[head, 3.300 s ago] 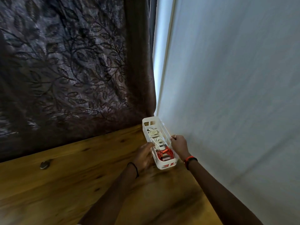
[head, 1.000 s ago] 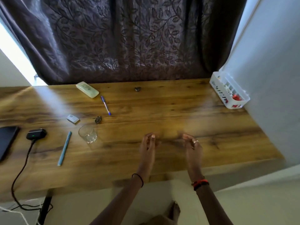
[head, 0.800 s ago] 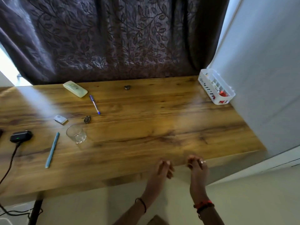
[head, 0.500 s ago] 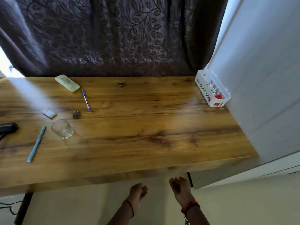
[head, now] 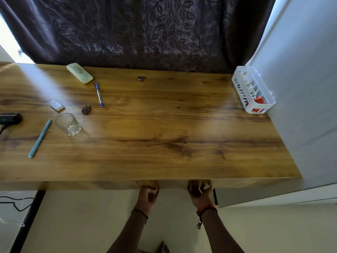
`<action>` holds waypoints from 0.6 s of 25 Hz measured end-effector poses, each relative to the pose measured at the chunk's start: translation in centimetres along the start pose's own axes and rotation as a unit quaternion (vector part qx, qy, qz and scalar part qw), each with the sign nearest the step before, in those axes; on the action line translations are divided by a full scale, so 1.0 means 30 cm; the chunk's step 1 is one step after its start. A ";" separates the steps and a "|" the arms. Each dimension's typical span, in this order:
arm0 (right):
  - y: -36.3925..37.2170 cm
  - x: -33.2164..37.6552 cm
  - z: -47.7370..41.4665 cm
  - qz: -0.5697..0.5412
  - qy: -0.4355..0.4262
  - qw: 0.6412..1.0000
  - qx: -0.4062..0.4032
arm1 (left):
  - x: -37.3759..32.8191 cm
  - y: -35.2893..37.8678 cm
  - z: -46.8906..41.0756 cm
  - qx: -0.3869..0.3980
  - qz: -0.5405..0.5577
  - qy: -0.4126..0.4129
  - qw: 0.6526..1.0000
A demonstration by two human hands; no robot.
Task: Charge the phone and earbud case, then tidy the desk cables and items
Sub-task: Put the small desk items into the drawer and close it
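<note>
Both my hands hang just below the front edge of the wooden desk (head: 164,136). My left hand (head: 148,197) and my right hand (head: 199,194) have loosely curled fingers and hold nothing; their fingertips sit at the desk's front face. A white slotted basket (head: 240,92) with white and red coiled cables stands at the far right corner against the wall. A black earbud case (head: 11,118) with a dark cable plugged in lies at the left edge. No phone is in view.
On the left half lie a drinking glass (head: 68,124), a teal pen (head: 40,138), a blue pen (head: 98,94), a pale green case (head: 79,73), a small white item (head: 57,106) and two small dark objects. A dark curtain hangs behind.
My hands let go of the basket at the far corner and drew back across the desk to below its front edge. The view pulled back to show the whole desk.
</note>
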State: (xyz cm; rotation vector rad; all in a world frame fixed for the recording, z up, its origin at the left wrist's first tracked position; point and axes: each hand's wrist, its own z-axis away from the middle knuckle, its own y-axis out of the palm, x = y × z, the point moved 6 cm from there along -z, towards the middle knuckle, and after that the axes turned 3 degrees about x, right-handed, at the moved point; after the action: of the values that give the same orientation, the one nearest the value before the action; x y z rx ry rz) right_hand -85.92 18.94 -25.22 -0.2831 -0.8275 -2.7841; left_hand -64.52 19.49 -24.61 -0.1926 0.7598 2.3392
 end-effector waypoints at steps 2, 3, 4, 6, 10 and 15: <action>-0.010 -0.004 -0.001 -0.016 0.009 1.000 0.014 | 0.012 -0.002 -0.001 -0.008 0.021 0.001 1.000; -0.020 -0.009 0.002 -0.026 0.012 0.999 0.015 | 0.023 -0.013 0.009 -0.019 0.039 0.006 0.999; -0.034 -0.016 0.008 -0.029 0.012 0.999 0.014 | 0.034 -0.026 0.016 -0.021 0.049 0.013 0.998; -0.062 -0.017 0.036 -0.030 0.004 0.999 0.016 | 0.053 -0.049 0.024 -0.023 0.049 0.021 0.998; -0.120 -0.009 0.123 0.033 0.017 0.999 -0.002 | 0.096 -0.109 0.085 -0.059 -0.101 -0.031 0.993; -0.121 0.042 0.298 0.565 0.024 0.825 0.006 | 0.094 0.053 0.337 0.117 -0.581 0.049 0.804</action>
State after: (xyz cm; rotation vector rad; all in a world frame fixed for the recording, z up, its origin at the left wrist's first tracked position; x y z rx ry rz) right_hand -87.03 26.68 -19.41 -0.4921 -0.4137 -1.6439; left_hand -67.10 25.83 -16.48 -0.5041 0.6737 1.0584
